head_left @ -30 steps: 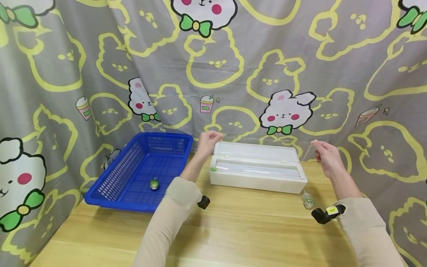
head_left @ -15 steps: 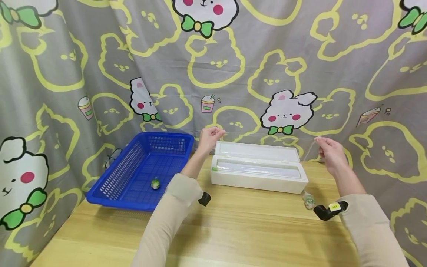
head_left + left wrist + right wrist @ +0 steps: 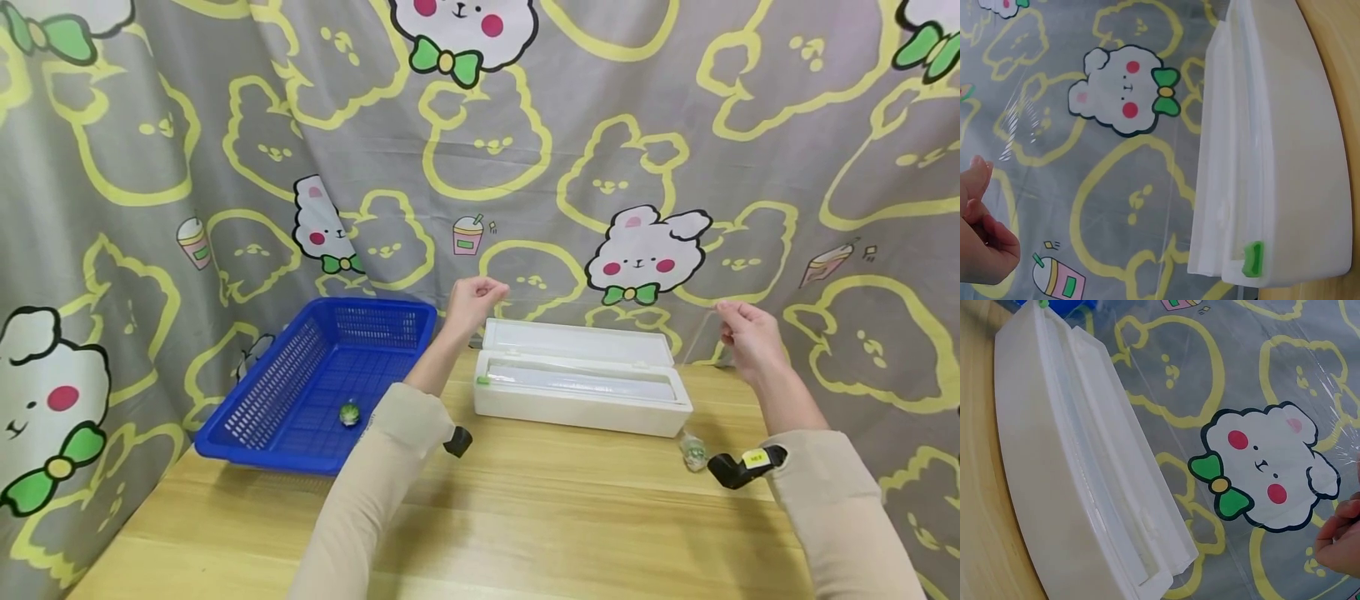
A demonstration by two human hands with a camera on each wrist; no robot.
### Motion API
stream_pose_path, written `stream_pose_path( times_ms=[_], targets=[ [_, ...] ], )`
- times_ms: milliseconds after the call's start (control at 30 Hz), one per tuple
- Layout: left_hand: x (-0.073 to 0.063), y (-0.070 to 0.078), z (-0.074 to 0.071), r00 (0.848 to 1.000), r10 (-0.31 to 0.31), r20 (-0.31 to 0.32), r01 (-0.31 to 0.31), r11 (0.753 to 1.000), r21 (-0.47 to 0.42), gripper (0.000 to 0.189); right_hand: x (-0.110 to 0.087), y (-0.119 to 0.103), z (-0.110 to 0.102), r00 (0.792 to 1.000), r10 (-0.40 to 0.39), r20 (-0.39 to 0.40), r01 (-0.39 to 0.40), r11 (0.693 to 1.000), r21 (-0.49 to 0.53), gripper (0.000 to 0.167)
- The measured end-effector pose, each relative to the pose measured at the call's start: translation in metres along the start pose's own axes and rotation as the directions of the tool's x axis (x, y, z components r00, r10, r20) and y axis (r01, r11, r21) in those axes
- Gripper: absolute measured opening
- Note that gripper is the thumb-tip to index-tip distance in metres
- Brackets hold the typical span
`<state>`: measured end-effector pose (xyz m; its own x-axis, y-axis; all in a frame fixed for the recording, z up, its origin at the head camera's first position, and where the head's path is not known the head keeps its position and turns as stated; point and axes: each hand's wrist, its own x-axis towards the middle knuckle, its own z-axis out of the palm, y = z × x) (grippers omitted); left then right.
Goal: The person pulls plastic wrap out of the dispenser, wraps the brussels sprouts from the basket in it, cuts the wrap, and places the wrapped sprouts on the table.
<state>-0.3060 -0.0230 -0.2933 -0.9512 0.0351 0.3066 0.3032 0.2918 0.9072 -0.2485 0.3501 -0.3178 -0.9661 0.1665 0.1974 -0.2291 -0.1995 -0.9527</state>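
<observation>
A white cling film dispenser box (image 3: 581, 413) stands on the table with its lid (image 3: 577, 340) tipped back. Inside lies a roll, and a green slider (image 3: 1252, 259) sits at its left end. Clear cling film (image 3: 1017, 128) rises from the box, stretched between both hands and hard to see against the curtain. My left hand (image 3: 470, 307) pinches its left side, above the box's left end. Beyond the right end, higher than the lid, my right hand (image 3: 752, 340) pinches the other side; slanting film shows below those fingertips.
Left of the box is a blue plastic basket (image 3: 258, 463) with a small green round item (image 3: 349, 413) in it. A small plastic-wrapped item (image 3: 693, 452) lies by the box's right front corner. A patterned curtain (image 3: 517, 183) hangs close behind.
Both hands have risen a little, and the right has shifted slightly right, drawing the film higher. Box, basket and small items stay put.
</observation>
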Motion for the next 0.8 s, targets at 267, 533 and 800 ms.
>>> stream_pose_path(
  times_ms=[267, 533, 800],
  targets=[
    [0.003, 0.007, -0.001, 0.999, 0.032, 0.006, -0.032, 0.999, 0.014, 0.019, -0.004, -0.015, 0.005, 0.999, 0.044, -0.013, -0.043, 0.998, 0.037, 0.016],
    [0.005, 0.017, -0.003, 0.998, 0.063, -0.002, -0.062, 0.998, 0.008, 0.018, -0.005, -0.026, 0.011, 0.999, 0.041, -0.015, -0.039, 0.997, 0.065, 0.019],
    [0.007, 0.025, -0.007, 0.999, 0.030, 0.010, -0.030, 1.000, -0.002, 0.018, -0.004, -0.036, 0.013, 0.998, 0.057, -0.013, -0.056, 0.996, 0.071, 0.015]
  ],
)
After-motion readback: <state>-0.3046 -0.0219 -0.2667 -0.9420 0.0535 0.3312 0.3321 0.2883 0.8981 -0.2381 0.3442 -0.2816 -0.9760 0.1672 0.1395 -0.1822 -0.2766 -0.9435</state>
